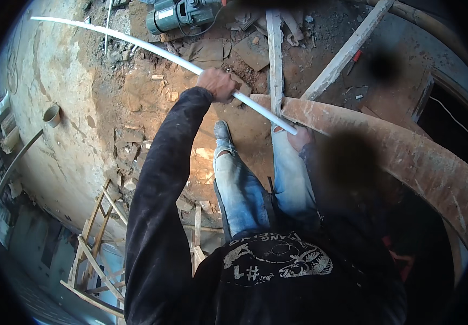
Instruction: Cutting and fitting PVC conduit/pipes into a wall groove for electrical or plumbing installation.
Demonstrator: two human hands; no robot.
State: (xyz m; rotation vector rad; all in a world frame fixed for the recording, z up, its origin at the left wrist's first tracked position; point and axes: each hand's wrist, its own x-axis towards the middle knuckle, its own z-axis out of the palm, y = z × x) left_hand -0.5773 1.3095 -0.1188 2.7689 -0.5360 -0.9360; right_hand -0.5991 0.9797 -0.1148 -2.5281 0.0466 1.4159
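A long, thin white plastic pipe slants across the view from the far left down to the middle, bowed by the lens. My left hand is closed around it partway along, knuckles up. At the near end of the pipe is my right hand, its fingers curled against that end and partly hidden by the pipe and the sleeve. Beneath the pipe are my legs in torn blue jeans, astride on bare dirt.
A broad wooden plank runs along my right, with a narrow whitish board and a slanted beam meeting near it. Ahead sits a green motor pump. Rubble, a bucket and a wooden frame lie leftward. Dark smudges cover patches at right.
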